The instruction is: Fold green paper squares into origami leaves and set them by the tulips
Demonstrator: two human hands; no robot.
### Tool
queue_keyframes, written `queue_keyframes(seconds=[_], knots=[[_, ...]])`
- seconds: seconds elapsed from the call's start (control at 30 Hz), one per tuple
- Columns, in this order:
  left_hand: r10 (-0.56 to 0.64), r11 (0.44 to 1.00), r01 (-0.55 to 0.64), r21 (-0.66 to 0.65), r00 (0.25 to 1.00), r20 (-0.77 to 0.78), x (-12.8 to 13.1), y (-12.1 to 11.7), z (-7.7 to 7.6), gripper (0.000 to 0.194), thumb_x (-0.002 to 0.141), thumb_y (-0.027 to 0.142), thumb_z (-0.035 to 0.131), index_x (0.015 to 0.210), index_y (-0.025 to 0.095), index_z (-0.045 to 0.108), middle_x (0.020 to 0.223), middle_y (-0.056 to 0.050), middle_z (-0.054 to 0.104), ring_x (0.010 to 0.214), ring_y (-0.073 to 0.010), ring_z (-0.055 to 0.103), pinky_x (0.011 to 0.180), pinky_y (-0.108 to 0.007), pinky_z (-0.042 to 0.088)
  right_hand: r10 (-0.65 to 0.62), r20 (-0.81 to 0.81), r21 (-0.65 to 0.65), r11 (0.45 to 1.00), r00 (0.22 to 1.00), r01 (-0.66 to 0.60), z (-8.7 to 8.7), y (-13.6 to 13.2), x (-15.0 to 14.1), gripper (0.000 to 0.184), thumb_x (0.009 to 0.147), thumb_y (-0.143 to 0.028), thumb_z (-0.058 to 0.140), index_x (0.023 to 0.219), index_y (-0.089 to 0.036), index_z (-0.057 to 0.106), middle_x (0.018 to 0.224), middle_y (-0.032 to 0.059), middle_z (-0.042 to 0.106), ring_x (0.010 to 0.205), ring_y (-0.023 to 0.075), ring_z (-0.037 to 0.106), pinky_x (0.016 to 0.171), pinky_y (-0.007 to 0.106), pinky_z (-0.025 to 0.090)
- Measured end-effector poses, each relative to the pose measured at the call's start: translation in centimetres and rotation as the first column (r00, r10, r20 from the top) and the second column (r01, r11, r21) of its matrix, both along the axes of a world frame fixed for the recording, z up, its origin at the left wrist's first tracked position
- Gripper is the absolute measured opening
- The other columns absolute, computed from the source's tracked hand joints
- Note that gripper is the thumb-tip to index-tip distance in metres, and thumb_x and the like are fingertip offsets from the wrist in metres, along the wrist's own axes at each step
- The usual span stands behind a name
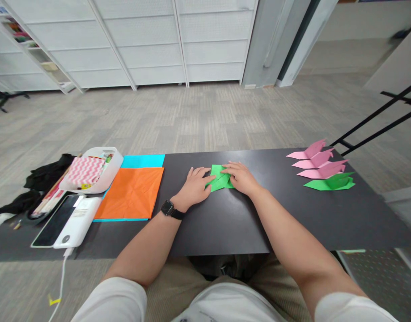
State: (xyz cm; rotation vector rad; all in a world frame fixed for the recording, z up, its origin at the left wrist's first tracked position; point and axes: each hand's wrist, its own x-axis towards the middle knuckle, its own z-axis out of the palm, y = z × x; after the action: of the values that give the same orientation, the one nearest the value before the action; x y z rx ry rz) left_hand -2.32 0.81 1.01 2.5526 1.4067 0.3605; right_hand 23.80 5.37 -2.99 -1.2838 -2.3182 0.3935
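A small sheet of green origami paper [219, 178], partly folded with slanting creases, lies on the dark table between my hands. My left hand [196, 184] rests palm down at its left edge, fingers spread, with the index finger and thumb touching the paper. From the right, my right hand [240, 178] has its fingers curled over the paper, thumb below them, and hides part of that side. On the right of the table stand several finished paper birds: pink origami birds [321, 172] in a row and a green origami bird [332, 182] nearest me.
Left on the dark table [222, 228] lie orange paper [133, 192] over blue paper [145, 160], a white basket [116, 167] with a pink-striped packet, a phone [57, 221] and a white power bank [78, 221] with a cable. Black cloth [47, 172] lies at the far left.
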Motion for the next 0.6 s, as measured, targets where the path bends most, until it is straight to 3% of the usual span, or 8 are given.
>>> queue_keyframes(seconds=[0.47,0.6], knots=[[0.062,0.993,-0.064,0.103,0.998,0.022,-0.47,0.84,-0.89,0.045,0.096,0.005,0.054,0.122,0.032,0.080,0.142,-0.003,0.070,0.133,-0.0280,0.060,0.127,-0.063,0.034,0.071,0.035,-0.002,0.997,0.997,-0.071,0.60,-0.63,-0.50,0.055,0.086,-0.009,0.059,0.131,-0.035,0.078,0.144,0.0039,0.070,0.139,0.0316,0.056,0.125,0.071,0.031],[0.054,0.995,-0.057,0.081,0.998,0.039,-0.34,0.80,-0.52,0.036,0.101,0.013,0.055,0.119,0.031,0.080,0.138,-0.003,0.072,0.127,-0.0273,0.063,0.125,-0.060,0.036,0.091,0.024,-0.001,0.996,0.996,-0.091,0.87,-0.79,-0.56,0.049,0.088,-0.014,0.062,0.130,-0.035,0.078,0.143,0.0045,0.071,0.136,0.0308,0.058,0.125,0.070,0.031]])
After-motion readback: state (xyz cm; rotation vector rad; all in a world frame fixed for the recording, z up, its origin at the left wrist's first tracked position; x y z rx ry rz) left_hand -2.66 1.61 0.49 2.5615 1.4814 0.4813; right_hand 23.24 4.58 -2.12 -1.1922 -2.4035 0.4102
